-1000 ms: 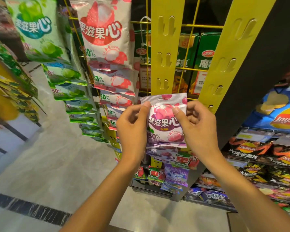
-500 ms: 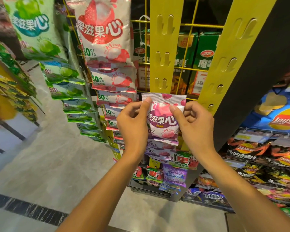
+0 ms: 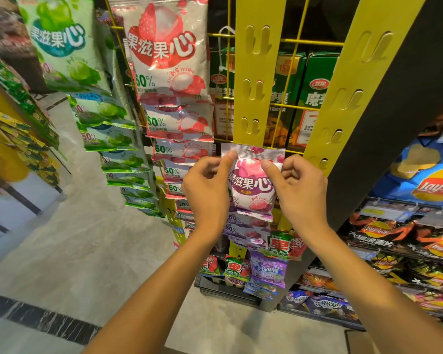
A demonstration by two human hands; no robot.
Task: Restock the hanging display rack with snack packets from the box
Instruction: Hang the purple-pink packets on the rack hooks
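A pink and purple snack packet is pinched at its upper corners by my left hand and my right hand. Its top edge with the hang hole rests against the lower end of the yellow hanging strip, just below the strip's lowest visible hook. More purple packets of the same kind hang right under it on that strip. A second yellow strip to the right has bare hooks. The box is not in view.
Red lychee packets and green packets hang in columns to the left. A yellow wire grid backs the strips, with green cartons behind. Chip bags fill shelves at right. Grey floor lies below left.
Both hands have raised the packet a little, so its top edge now sits against the lower end of the middle strip. The view has shifted slightly.
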